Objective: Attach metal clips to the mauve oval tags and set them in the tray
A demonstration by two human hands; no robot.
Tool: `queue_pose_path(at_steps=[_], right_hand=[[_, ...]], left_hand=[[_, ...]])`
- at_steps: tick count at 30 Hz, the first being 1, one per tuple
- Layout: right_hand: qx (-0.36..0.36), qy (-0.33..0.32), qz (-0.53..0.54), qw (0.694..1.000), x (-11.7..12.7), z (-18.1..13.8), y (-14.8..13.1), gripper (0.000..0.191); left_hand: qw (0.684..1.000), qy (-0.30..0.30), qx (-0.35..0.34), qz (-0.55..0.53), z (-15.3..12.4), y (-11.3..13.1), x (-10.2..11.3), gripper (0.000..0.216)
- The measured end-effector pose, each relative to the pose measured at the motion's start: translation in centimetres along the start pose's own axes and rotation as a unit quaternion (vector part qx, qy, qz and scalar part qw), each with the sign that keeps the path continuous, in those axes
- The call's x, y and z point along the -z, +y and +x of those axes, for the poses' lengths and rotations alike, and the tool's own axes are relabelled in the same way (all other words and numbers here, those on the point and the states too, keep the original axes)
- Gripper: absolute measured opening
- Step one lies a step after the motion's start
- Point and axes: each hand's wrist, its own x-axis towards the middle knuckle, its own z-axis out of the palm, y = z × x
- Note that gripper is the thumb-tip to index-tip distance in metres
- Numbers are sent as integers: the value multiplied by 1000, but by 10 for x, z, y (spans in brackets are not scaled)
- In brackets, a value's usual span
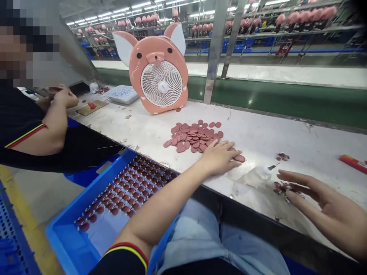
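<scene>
My left hand (pixel 219 157) lies palm down on the white table, fingers spread, at the right edge of a heap of reddish-brown oval discs (pixel 197 134). One oval disc (pixel 239 158) shows beside its fingertips, and what is under the palm is hidden. On the right, my right hand (pixel 323 208) is held with thumb and fingers apart. Its thumb is close to a cluster of small brown-and-white pieces (pixel 281 188), too small to name. Between the hands, a translucent squeeze bottle (pixel 256 175) with a dark needle tip lies tilted on the table.
A pink pig-shaped fan (pixel 162 76) stands behind the heap. Below the table edge, a blue tray (pixel 71 236) holds rows of small brown pieces. More small pieces (pixel 282 156) and a red box (pixel 354 163) lie to the right. At left, a co-worker's hands (pixel 64 96) are near a white tray (pixel 123 100).
</scene>
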Motion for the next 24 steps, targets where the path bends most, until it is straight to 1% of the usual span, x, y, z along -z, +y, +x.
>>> queue_pose_path(at_steps=[4, 7, 9, 11, 13, 15, 16, 19, 22, 24], right_hand=[[-9, -4, 9, 1000, -11, -17, -19, 44], [-3, 8, -3, 1000, -21, -19, -34, 54], [-2, 20, -15, 1000, -28, -19, -40, 64], [-7, 26, -33, 999, -35, -17, -42, 70], [-13, 22, -49, 998, -41, -14, -43, 71], [-18, 19, -64, 998, -44, -11, -44, 70], [-22, 18, -71, 997, -45, -8, -44, 70], [-31, 15, -92, 995, -47, 0, -49, 66], [-41, 12, -102, 994, -46, 7, -55, 56], [-48, 11, -99, 994, -45, 8, -57, 49]], left_hand=[[999, 31, -18, 2, -43, -2, -5, 45], [998, 65, -16, 3, -62, -2, -4, 45], [995, 104, -9, 4, -74, -1, -3, 45], [987, 160, 26, 8, -88, 0, -3, 40], [971, 220, 89, 14, -103, 1, -5, 35], [954, 259, 149, 22, -116, 4, -9, 31], [948, 268, 170, 26, -120, 6, -11, 29], [938, 274, 210, 34, -118, 11, -14, 28], [932, 272, 236, 36, -100, 14, -12, 31], [934, 261, 243, 25, -86, 13, -8, 29]])
